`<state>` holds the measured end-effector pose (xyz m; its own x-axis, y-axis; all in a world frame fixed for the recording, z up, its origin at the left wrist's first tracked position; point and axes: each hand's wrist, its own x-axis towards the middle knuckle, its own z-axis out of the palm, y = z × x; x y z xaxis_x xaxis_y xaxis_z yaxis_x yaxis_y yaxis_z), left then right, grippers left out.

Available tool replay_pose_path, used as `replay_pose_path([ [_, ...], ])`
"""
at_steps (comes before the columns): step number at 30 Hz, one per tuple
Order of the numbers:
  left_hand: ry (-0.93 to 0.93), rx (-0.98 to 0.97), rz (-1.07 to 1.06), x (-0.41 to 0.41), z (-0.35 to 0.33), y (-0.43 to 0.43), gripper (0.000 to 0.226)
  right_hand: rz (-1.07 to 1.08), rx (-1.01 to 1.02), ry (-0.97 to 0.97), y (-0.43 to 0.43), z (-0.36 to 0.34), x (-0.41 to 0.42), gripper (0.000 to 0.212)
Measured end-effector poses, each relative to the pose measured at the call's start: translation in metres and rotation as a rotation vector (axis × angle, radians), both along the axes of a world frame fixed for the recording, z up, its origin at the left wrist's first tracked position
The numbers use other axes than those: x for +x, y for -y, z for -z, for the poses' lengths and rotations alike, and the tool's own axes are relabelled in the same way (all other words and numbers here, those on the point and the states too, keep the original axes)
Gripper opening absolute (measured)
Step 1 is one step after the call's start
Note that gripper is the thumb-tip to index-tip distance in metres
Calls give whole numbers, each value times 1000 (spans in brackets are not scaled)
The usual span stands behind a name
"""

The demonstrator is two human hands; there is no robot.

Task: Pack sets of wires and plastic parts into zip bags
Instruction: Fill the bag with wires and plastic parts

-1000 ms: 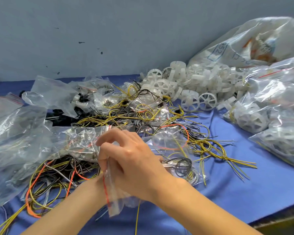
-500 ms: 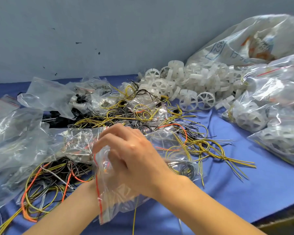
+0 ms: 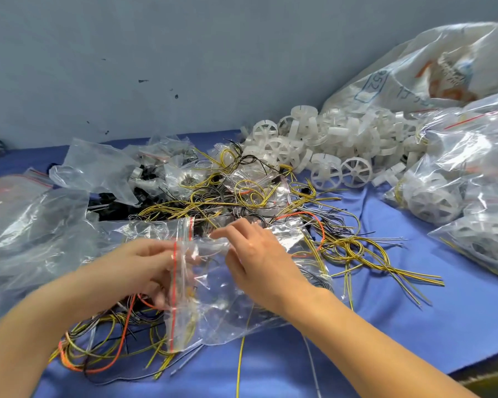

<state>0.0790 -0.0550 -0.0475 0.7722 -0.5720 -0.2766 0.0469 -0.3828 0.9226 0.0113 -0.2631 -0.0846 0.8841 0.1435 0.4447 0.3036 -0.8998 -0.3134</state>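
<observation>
left hand [image 3: 144,268]: fingers grip 1 zip bag [image 3: 227,305] (red seal) | right hand [image 3: 259,259]: seemingly pinches it

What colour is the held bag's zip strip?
The zip strip on the zip bag is red; head view.

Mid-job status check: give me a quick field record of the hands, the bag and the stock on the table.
left hand: pinches zip bag at its red-striped mouth
right hand: touches bag's upper edge, grip unclear
zip bag: clear, crumpled, contents unclear
wires: loose tangle under and behind bag
wheels: white pile, back right
filled bags: far right
</observation>
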Motion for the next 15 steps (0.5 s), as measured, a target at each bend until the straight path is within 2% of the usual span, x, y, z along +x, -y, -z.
replay_pose_path([
  [4, 201, -142, -277, 11, -8, -4, 25, 20, -144, -68, 7, 14, 4, 42],
  [11, 352, -282, -346, 8, -11, 11, 24, 58, -133, -76, 22, 20, 4, 41],
  [15, 599, -176, -340, 14, -5, 17, 24, 69, -139, -81, 34, 23, 0, 40],
])
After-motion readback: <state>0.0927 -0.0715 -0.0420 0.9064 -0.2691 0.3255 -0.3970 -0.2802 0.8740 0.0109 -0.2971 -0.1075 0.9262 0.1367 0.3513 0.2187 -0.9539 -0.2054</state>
